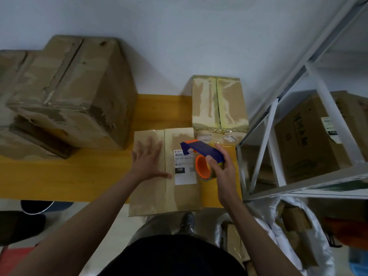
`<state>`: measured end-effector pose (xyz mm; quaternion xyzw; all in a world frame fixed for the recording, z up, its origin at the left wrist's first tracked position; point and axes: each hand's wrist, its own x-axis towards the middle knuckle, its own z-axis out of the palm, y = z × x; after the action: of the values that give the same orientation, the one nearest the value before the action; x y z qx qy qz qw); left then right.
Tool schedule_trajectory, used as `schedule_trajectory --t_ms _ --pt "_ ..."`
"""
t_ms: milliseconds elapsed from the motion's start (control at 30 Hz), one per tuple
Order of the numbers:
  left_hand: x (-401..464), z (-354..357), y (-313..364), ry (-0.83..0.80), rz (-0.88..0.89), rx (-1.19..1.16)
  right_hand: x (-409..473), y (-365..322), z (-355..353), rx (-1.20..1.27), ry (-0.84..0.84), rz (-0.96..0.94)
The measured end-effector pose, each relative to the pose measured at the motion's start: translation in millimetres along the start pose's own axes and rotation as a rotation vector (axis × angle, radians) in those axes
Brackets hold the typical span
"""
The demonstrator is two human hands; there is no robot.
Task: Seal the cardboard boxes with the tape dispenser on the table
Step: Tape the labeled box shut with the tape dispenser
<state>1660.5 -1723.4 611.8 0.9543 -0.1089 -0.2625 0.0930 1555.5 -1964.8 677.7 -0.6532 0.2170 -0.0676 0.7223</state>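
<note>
A flat cardboard box (153, 192) with a white shipping label lies at the front edge of the yellow table (79, 176), overhanging it slightly. My left hand (148, 159) presses flat on the box's left flap, fingers spread. My right hand (223, 170) grips a blue and orange tape dispenser (201, 150) with a roll of clear tape, held just above the box's right side near the label. Behind it stands a smaller taped box (219, 104).
Large worn cardboard boxes (69, 92) are stacked at the table's left. A white metal shelf (298, 120) holding a box stands close on the right. White plastic bags with cardboard (288, 226) lie on the floor below it.
</note>
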Motion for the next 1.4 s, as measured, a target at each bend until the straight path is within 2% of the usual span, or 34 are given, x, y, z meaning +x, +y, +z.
schedule_trajectory --t_ms 333,633,767,867,1000,1100,1300,1400 --pt "4.7 13.2 -17.6 0.088 0.069 0.005 24.1 1.6 61.8 -0.087 -0.111 -0.021" --pt "16.7 1.8 -42.5 0.081 0.175 0.078 22.7 12.3 63.4 -0.236 -0.107 0.045" --pt "25.2 -10.8 -67.2 0.062 0.291 0.134 25.0 7.4 65.6 -0.288 -0.141 0.195" --pt "28.3 -16.5 -78.9 0.046 0.354 0.161 22.3 5.9 67.0 -0.228 -0.169 0.303" --pt "41.7 -31.9 -77.5 0.078 0.345 0.078 12.2 5.0 67.9 -0.183 -0.125 0.358" --pt "59.7 -51.3 -71.9 0.120 0.285 -0.079 5.8 -0.1 69.0 -0.216 -0.106 0.380" --pt "86.2 -64.1 -70.1 0.004 0.270 -0.163 -2.4 0.5 66.6 -0.300 -0.025 0.406" --pt "85.2 -62.4 -73.4 0.011 0.322 -0.158 -5.8 0.9 71.3 -0.319 0.011 0.379"
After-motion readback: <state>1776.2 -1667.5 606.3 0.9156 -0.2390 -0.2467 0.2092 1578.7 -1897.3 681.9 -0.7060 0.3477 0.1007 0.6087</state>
